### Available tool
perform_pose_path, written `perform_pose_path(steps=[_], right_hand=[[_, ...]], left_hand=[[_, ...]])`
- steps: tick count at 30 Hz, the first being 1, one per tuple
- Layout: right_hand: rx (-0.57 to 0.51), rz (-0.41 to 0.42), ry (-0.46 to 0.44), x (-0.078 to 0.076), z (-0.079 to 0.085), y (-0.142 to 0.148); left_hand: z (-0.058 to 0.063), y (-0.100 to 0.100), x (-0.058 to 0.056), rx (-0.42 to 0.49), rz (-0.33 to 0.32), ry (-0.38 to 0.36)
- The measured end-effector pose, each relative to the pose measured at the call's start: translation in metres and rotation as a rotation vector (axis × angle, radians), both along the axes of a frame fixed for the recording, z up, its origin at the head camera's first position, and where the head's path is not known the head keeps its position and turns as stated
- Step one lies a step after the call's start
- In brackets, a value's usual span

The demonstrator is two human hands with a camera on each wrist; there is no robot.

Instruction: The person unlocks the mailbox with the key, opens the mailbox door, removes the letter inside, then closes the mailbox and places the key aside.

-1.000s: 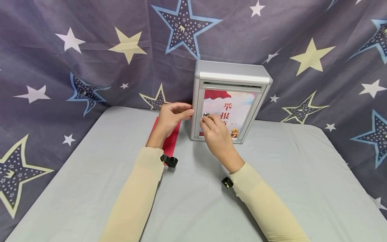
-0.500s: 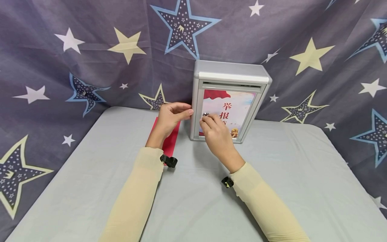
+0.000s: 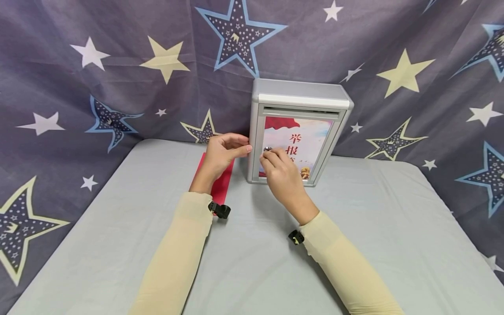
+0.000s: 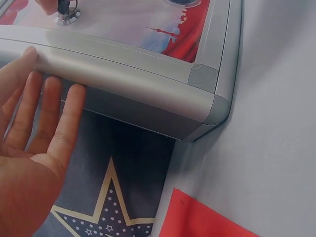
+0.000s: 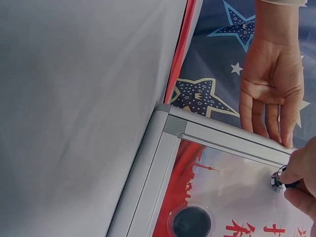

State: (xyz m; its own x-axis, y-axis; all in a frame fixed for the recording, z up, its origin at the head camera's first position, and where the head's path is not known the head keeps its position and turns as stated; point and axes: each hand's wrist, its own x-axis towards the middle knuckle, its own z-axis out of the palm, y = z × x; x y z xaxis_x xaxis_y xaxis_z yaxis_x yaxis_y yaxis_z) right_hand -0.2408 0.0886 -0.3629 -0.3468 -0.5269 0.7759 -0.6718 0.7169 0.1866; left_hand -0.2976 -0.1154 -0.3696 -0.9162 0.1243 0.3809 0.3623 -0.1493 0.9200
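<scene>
A silver metal box with a slot (image 3: 303, 92) stands upright, its front bearing a red-and-white poster with red Chinese characters. On the poster's left side sits a round chrome lock (image 5: 275, 181). With thumb and fingertips my right hand (image 3: 284, 177) pinches a key with a dark head (image 4: 63, 7) at this lock; a thin ring hangs by it. The key's blade is hidden. My left hand (image 3: 222, 153) rests its nearly straight fingers and thumb against the box's left side. The left wrist view shows those fingertips at the rounded side edge.
Partly under my left forearm lies a flat red piece of paper (image 3: 223, 183) on the grey cloth-covered table (image 3: 252, 262). A star-patterned curtain (image 3: 130, 78) hangs right behind the box. Low on the box's front is a round dark window (image 5: 191, 222).
</scene>
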Motion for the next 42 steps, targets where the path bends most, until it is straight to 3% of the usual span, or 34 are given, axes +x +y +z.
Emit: perform_pose_path(steps=[11, 35, 42], right_hand=[[-0.026, 0.011, 0.005, 0.0003, -0.0002, -0.001], [-0.025, -0.013, 0.045, 0.003, -0.0035, -0.0013], [-0.044, 0.01, 0.062, 0.008, -0.0008, -0.0038]], left_hand=[[-0.0018, -0.0027, -0.0015, -0.126, 0.062, 0.043], [-0.0012, -0.0007, 0.0013, -0.14, 0.075, 0.04], [-0.0015, -0.0016, 0.0004, -0.097, 0.042, 0.029]])
